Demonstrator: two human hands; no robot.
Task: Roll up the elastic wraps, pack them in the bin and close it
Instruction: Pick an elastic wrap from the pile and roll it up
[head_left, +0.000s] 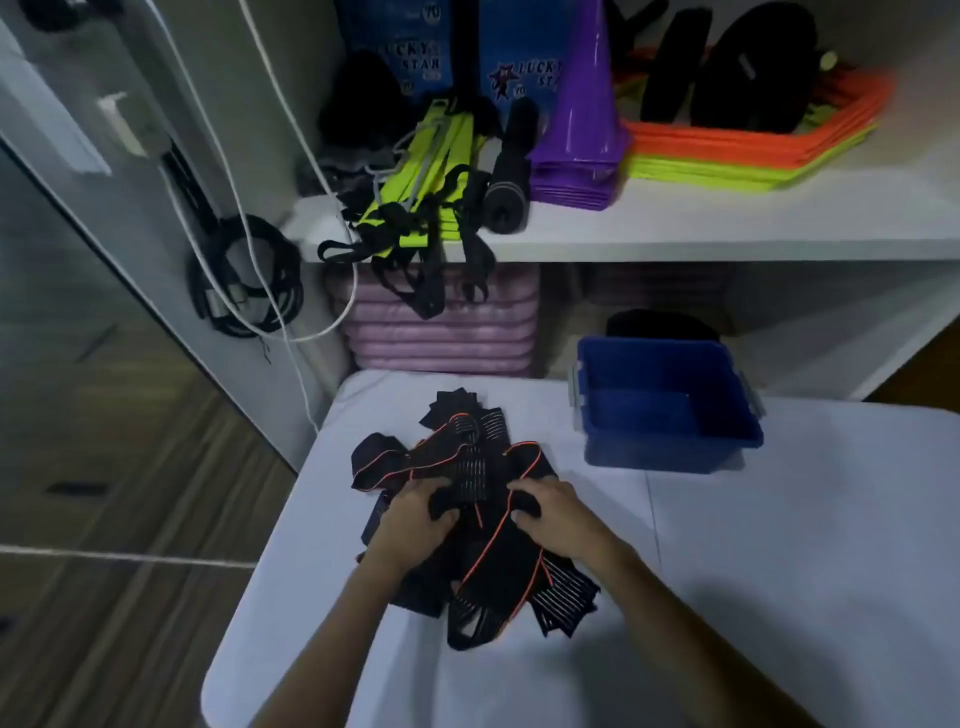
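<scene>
- The left hand (415, 512) and the right hand (550, 512) lie side by side, a little apart, on a tangled heap of elastic wraps (467, 519) on the white counter (753, 597).
- Each hand has its fingers curled closed over a fold of black wrap near the top of the heap; none of the wraps looks rolled.
- The wraps are black with orange edging and pale striped patches; they spread out beyond the fingertips and back under both wrists.
- The blue bin (667, 402) stands on the counter beyond the right hand and further to that side, apart from the heap. It is open, and the part of its inside that shows holds no wraps.
- Beyond the hands a white shelf (675, 228) carries purple cones (582, 119) and a stack of orange and yellow-green flat markers (753, 150).
- Under that shelf, beyond the left hand, sits a pile of pink mats (441, 332).
</scene>
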